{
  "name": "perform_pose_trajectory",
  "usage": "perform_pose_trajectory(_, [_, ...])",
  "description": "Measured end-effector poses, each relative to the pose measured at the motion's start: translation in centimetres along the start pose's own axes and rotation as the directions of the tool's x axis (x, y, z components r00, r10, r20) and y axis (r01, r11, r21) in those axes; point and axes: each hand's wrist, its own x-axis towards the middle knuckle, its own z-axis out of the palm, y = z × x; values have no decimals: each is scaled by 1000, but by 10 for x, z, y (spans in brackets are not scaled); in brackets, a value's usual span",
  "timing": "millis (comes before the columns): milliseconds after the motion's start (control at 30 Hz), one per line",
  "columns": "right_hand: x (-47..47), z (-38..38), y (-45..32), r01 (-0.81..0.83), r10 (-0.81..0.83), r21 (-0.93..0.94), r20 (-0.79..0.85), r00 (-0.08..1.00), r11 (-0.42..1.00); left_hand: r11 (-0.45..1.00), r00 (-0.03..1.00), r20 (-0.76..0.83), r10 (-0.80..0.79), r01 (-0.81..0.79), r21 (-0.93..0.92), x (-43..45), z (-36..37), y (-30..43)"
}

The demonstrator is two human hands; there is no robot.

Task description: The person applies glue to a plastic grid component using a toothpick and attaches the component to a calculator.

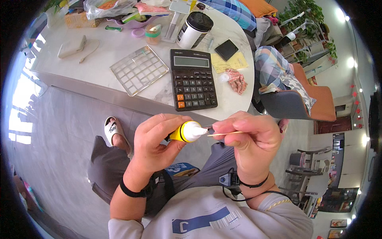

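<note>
My left hand (158,143) is wrapped around a small yellow glue-type bottle (179,133) with a white nozzle (194,131) pointing right. Between the thumb and fingers of my right hand (253,134) is a thin wooden toothpick (220,134). Its pale tip lies just beside the nozzle's end; whether they touch, I cannot tell. Both hands are held in front of the table edge, above my lap. A black desk calculator (194,80) lies on the table just beyond them. Left of it rests a bare keypad-like grid frame (139,70).
On the marble-look table (110,50) stand a white canister with a black lid (195,30) and a small lidded jar (153,34). A crumpled patterned cloth (236,82), yellow paper (238,61) and a black square object (226,50) lie right. An orange-and-grey chair (298,95) stands beyond.
</note>
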Motion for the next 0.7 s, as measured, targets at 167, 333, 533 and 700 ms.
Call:
perform_pose_trajectory(167, [3, -2, 5, 116, -117, -53, -2, 993, 992, 999, 999, 25, -35, 35, 17, -3, -4, 1])
perform_pose_trajectory(333, [4, -2, 3, 129, -128, -131, 20, 992, 983, 999, 999, 19, -27, 26, 22, -2, -5, 2])
perform_pose_trajectory(533, [6, -2, 4, 183, -179, -285, 42, 983, 941, 999, 1000, 20, -22, 21, 39, 0, -6, 3])
perform_pose_trajectory(700, [9, 0, 6, 238, -224, -396, 80, 971, 887, 997, 1000, 31, -3, 1, 79, -1, -5, 2])
